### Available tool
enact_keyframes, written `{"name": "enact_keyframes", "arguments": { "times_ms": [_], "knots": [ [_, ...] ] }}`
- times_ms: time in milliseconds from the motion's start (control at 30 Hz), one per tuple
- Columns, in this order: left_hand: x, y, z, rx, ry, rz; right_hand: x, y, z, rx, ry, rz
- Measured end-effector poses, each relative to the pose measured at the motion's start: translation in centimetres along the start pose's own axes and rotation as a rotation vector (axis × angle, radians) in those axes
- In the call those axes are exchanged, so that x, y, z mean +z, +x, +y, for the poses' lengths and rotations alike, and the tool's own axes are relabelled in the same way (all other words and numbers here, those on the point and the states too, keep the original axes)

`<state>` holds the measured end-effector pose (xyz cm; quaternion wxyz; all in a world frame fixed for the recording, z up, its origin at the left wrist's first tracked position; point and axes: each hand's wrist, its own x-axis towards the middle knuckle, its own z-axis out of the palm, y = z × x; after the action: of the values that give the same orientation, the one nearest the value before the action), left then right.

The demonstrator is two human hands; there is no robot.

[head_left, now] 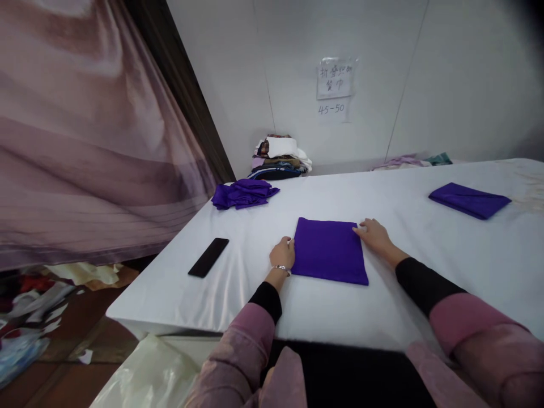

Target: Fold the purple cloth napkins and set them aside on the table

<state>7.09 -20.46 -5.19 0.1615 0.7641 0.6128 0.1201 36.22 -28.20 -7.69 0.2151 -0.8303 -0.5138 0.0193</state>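
Note:
A purple cloth napkin (329, 252), folded to a near square, lies flat on the white-covered table in front of me. At its left edge my left hand (283, 253) is closed, fingers curled on the cloth's side; the fingertips are partly hidden. My right hand (374, 235) holds the upper right corner, its thumb on the cloth and the other fingers bent beside it. Farther right lies another purple napkin (470, 199), folded into a flat packet. A crumpled purple cloth heap (244, 194) sits at the table's back left.
A black phone-like slab (208, 257) lies on the left of the white table (250, 249). Behind the table, a pile of folded clothes (280, 158) stands against the wall. A pinkish curtain (93, 130) hangs at left. Below the front edge is a pale plastic bag (148, 374).

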Motion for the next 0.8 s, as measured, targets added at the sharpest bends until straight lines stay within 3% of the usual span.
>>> {"name": "enact_keyframes", "arguments": {
  "times_ms": [267,400,567,667,800],
  "knots": [
    [0.8,0.0,-0.2,0.040,0.044,0.002,1.1,1.2,-1.0,0.049,-0.102,0.021],
    [1.1,0.1,-0.4,0.051,0.036,-0.007,1.8,-0.5,-3.8,-0.242,-0.083,0.003],
    [1.1,-0.1,-0.2,0.052,0.036,-0.008,3.4,-4.5,-8.2,-0.665,-0.003,-0.281],
    [0.9,-0.5,0.0,0.049,0.027,-0.016,3.6,-5.6,-8.7,-0.694,-0.022,-0.349],
    [0.9,-0.6,0.1,0.029,0.015,-0.029,3.3,-6.0,-8.5,-0.697,-0.016,-0.316]
  ]
}}
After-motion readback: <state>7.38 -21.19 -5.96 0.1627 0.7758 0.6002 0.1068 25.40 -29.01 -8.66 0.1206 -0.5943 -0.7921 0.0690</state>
